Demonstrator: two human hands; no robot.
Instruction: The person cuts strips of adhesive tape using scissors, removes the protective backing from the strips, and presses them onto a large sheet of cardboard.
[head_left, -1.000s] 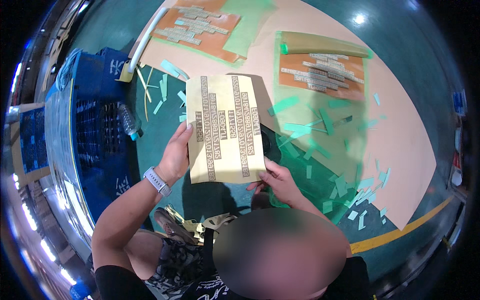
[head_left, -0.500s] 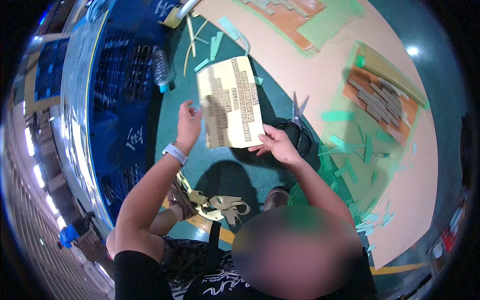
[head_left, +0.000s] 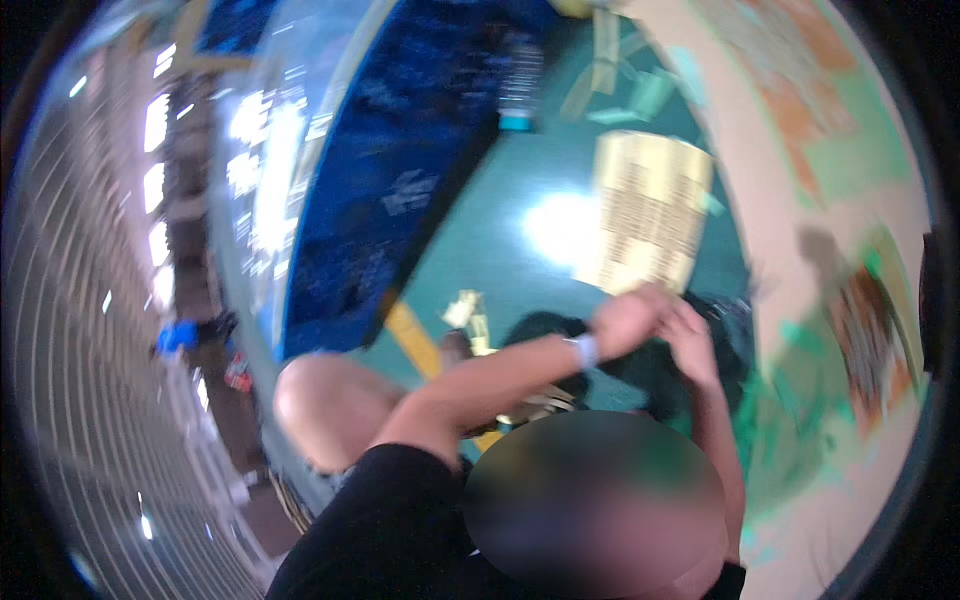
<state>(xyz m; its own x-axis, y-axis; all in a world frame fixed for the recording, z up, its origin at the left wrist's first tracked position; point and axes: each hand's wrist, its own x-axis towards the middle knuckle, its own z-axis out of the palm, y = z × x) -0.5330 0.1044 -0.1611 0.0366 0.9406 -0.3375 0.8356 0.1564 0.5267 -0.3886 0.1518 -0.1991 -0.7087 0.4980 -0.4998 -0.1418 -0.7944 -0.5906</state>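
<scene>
A pale yellow sheet [head_left: 655, 200] with rows of dark characters hangs before me above the green floor, blurred by motion. At its bottom edge my right hand [head_left: 692, 345] has its fingers closed on the sheet. My left hand [head_left: 625, 322], with a white band at the wrist, is right beside it, touching or nearly touching the right fingers at that same edge. Motion smears the left fingers, so their grip cannot be made out. Below the hands lies a dark shadowed area.
A blue crate-like structure [head_left: 350, 220] runs along the left, with a clear bottle [head_left: 518, 90] beside it. On the right, a pinkish board [head_left: 745, 150] carries green tape scraps [head_left: 795, 395] and a brown panel with grey strips [head_left: 868, 345]. Yellow scraps [head_left: 465, 312] lie on the floor.
My left hand has come across to the right, joining my right hand at the sheet's lower edge. The view has turned, and the sheet now appears farther right and tilted.
</scene>
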